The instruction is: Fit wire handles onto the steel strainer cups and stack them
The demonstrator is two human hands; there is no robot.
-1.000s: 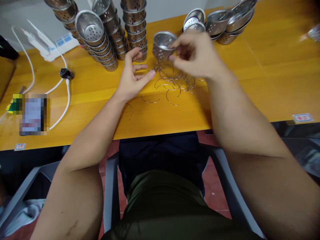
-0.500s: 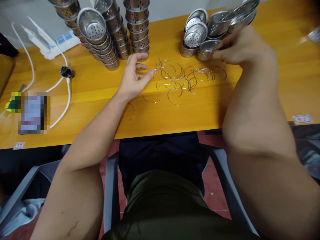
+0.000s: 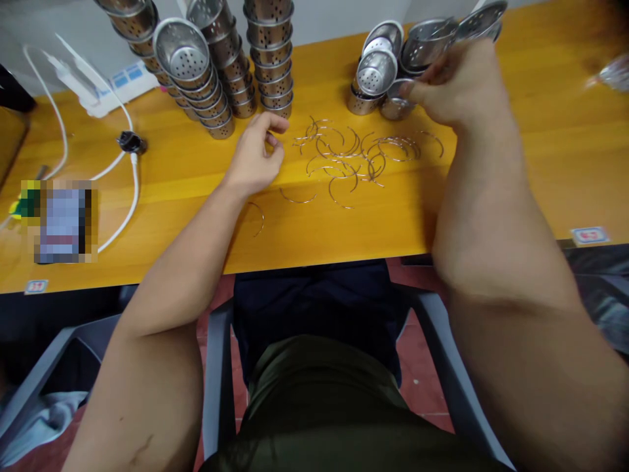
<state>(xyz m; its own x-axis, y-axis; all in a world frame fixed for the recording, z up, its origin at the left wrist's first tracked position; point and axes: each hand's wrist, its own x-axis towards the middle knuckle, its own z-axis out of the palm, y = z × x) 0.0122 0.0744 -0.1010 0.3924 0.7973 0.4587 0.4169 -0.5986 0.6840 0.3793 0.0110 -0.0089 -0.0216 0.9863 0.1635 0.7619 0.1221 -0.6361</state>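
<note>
My right hand (image 3: 459,85) reaches into a cluster of perforated steel cups at the back right. Its thumb lies at the rim of a low perforated steel cup (image 3: 397,107), with its fingers curled and partly hidden behind. Touching that group are a tilted cup (image 3: 377,71) and a larger cup (image 3: 426,42). My left hand (image 3: 258,154) hovers over or rests on the table, fingers bent and thumb apart from the index finger, nothing visible between them. To its right lie several thin curved metal wires (image 3: 344,147), loosely scattered.
Tall stacks of perforated cups (image 3: 269,52) stand at the back left, one stack leaning (image 3: 196,78). A power strip (image 3: 118,85), white cables (image 3: 132,210) and a blurred-out phone-like item (image 3: 61,223) lie on the left. The table's front edge (image 3: 319,264) runs before my lap.
The cups by my right hand have shifted slightly left along with that hand. My left hand has drawn back a little from the wires, its thumb pulled in.
</note>
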